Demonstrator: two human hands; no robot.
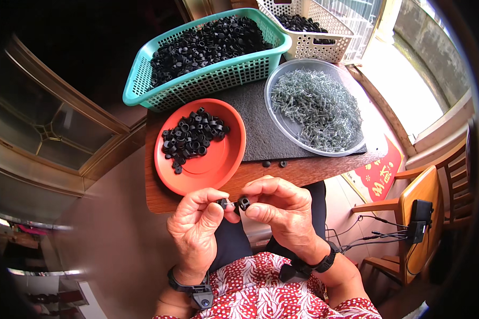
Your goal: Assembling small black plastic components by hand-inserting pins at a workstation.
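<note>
My left hand [194, 231] pinches a small black plastic piece [223, 203] between thumb and fingers, with a bit of shiny metal, perhaps a screw, showing at its right side. Close beside it, my right hand [288, 215] grips a round black plastic cap [244, 203] with a hollow facing out. Whether the two pieces touch is too small to tell. Both hands are above my lap at the table's front edge. Just beyond them lies an orange-red plate [223, 162] holding a heap of black plastic pieces [189, 135].
A green basket [213, 74] full of black pieces stands at the back left, a cream basket [316, 48] behind right. A clear tub [274, 114] holds many metal screws [319, 109]. Two loose black pieces lie near the table's edge. A wooden chair [410, 228] with cabled black devices stands right.
</note>
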